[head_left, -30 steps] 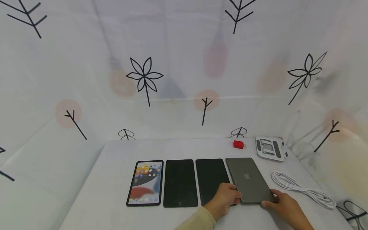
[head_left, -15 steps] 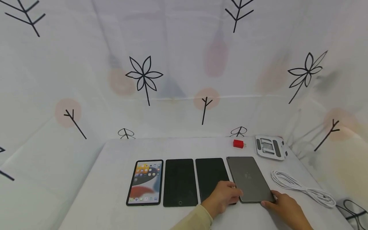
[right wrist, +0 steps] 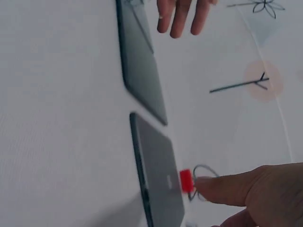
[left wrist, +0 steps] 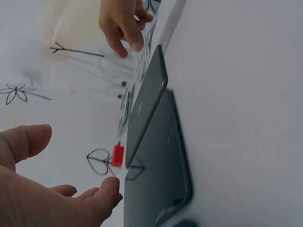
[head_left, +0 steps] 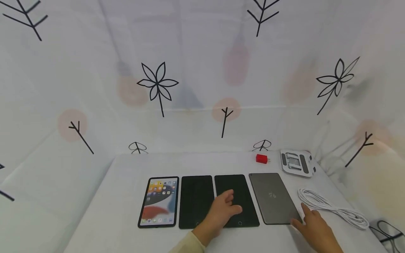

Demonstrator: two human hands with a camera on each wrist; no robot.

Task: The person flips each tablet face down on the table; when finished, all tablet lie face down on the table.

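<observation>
Both hands' fingers are spread and hold nothing: the left hand (head_left: 221, 211) hovers over the dark tablet (head_left: 235, 196) at lower centre, the right hand (head_left: 311, 225) sits by the near corner of the face-down grey tablet (head_left: 273, 198) on the surface (head_left: 126, 211), with the cable (head_left: 332, 207) to its right.

Four tablets lie in a row on the white bench (head_left: 126, 168): lit-screen tablet (head_left: 159, 202) leftmost, two dark-screen tablets (head_left: 196, 200) (head_left: 235, 198) beside it, face-down grey tablet (head_left: 273, 196) rightmost. Behind it sit a red plug (head_left: 262, 159) and folding stand (head_left: 297, 162); a coiled white cable (head_left: 332, 207) lies right.
</observation>
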